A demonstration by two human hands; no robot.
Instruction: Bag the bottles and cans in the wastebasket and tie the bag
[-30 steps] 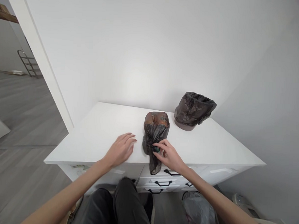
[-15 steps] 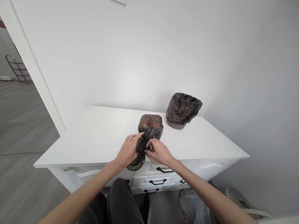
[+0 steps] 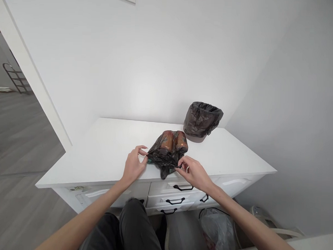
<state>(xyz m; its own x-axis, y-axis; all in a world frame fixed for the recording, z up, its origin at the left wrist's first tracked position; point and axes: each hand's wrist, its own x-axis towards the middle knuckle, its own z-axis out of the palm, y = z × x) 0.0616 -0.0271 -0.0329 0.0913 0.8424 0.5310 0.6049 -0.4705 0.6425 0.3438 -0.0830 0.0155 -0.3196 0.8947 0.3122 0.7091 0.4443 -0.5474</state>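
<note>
A thin black plastic bag [image 3: 164, 159] lies on the white cabinet top near its front edge. Through the film show two orange-brown cylindrical items [image 3: 167, 140], side by side at the bag's far end. My left hand [image 3: 136, 162] pinches the bag's left edge between thumb and fingers. On the other side, my right hand [image 3: 190, 171] pinches its right edge near the front. The bag's near part is spread between my hands, and a loose crumpled end hangs toward the front edge.
A small bin [image 3: 200, 122] lined with black plastic stands at the back right, by the wall. Drawers with black handles [image 3: 175, 201] are below the cabinet top [image 3: 113, 148]. A clear plastic bag [image 3: 219, 229] lies on the floor at the right.
My hands have moved apart, the left one leftward and the right one rightward. The bag's gathered neck has spread wide, and the orange-brown items have shifted right and show more clearly.
</note>
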